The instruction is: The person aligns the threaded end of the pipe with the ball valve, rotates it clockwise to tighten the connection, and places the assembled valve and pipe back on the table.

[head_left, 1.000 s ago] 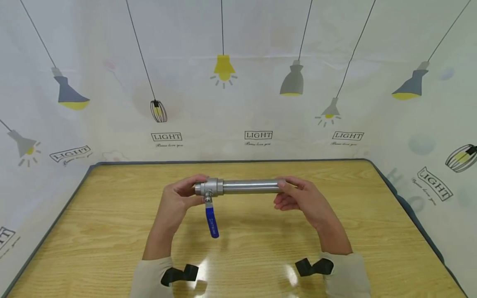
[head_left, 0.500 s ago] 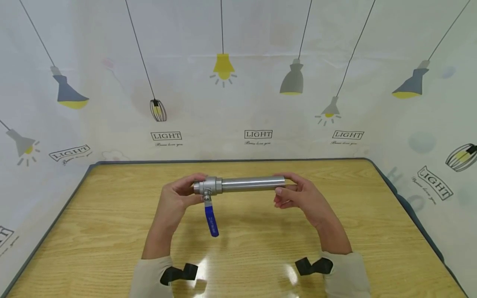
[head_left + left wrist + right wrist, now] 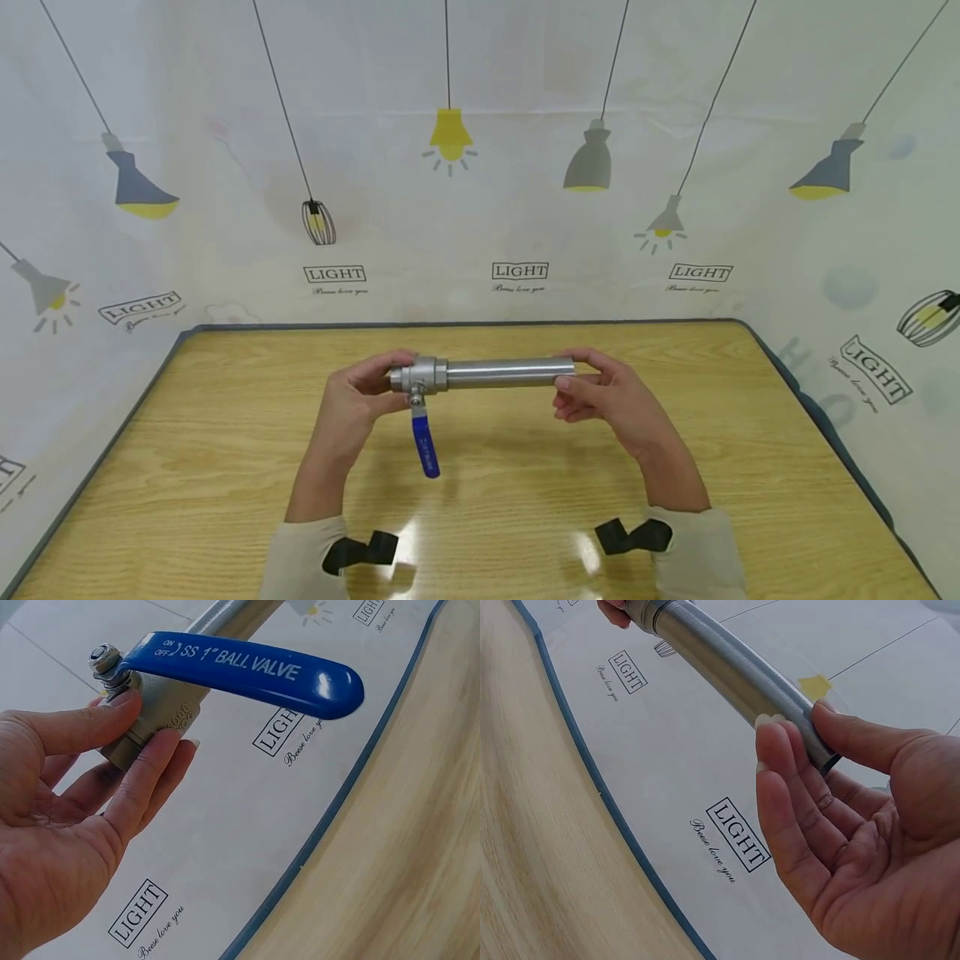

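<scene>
A steel ball valve (image 3: 425, 375) is joined to a straight steel pipe (image 3: 510, 372), and the pair is held level above the table. Its blue lever (image 3: 247, 671), printed "SS 1" BALL VALVE", points down toward the person in the head view. My left hand (image 3: 352, 408) grips the valve body, thumb on the near side and fingers around the back and underneath. At the other end, my right hand (image 3: 603, 396) pinches the pipe's free end between thumb and fingers. In the right wrist view the pipe's dark end rim (image 3: 829, 763) shows between the thumb and fingers.
The wood-grain table (image 3: 225, 467) has a dark blue edge (image 3: 465, 323) along its back and sides. Behind it rises a white sheet (image 3: 420, 233) printed with lamps and "LIGHT". Black straps (image 3: 360, 552) wrap both sleeves.
My right thumb has slid down off the pipe's front and now sits lower at its end. The pipe's right end rose slightly, then dipped a little. The left hand has stayed nearly still.
</scene>
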Available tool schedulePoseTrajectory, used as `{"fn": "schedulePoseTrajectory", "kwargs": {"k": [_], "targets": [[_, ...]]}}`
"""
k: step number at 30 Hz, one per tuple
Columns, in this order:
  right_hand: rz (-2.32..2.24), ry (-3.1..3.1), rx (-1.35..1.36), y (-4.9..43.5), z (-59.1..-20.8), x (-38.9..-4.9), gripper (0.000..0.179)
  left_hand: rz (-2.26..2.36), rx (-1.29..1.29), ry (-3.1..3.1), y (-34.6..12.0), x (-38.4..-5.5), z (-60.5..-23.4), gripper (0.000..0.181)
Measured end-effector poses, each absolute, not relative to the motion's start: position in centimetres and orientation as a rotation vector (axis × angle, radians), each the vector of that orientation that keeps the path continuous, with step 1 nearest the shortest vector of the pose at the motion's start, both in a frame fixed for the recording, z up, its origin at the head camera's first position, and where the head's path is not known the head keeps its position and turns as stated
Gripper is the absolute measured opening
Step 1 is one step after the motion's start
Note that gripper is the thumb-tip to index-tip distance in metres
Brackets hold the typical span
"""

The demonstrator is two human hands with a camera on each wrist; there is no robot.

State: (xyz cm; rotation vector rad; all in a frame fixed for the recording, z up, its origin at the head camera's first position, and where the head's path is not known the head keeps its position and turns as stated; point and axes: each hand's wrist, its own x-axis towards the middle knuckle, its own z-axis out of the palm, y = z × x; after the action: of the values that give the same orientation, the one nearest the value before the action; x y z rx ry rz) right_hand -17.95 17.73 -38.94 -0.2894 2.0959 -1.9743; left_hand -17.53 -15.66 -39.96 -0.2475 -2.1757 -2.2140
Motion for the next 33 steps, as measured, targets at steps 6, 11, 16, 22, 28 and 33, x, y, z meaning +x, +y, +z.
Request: {"fn": "schedulePoseTrajectory", "kwargs": {"k": [6, 11, 16, 22, 28, 33], "targets": [[-1.962, 2.095, -0.257, 17.58, -38.94, -18.02, 0.040, -2.201, -0.246, -2.186, -15.62, -17.48, -39.99, 0.044], [-1.957, 2.091, -0.226, 17.44, -38.84, -18.00, 0.039, -2.197, -0.244, -2.189, -15.56, -17.47, -40.02, 0.044], [-1.960, 2.095, -0.231, 17.48, -38.86, -18.03, 0.044, -2.197, -0.248, -2.190, -15.49, -17.45, -39.96, 0.043], [-1.930, 2.124, -0.300, 17.80, -39.07, -18.10, 0.058, -2.196, -0.247, -2.190, -15.49, -17.40, -39.86, 0.043], [-1.923, 2.123, -0.364, 17.92, -39.08, -18.01, 0.049, -2.206, -0.257, -2.178, -15.57, -17.44, -39.95, 0.043], [-1.931, 2.122, -0.359, 17.92, -39.00, -17.93, 0.043, -2.213, -0.262, -2.175, -15.59, -17.48, -40.00, 0.043]]}}
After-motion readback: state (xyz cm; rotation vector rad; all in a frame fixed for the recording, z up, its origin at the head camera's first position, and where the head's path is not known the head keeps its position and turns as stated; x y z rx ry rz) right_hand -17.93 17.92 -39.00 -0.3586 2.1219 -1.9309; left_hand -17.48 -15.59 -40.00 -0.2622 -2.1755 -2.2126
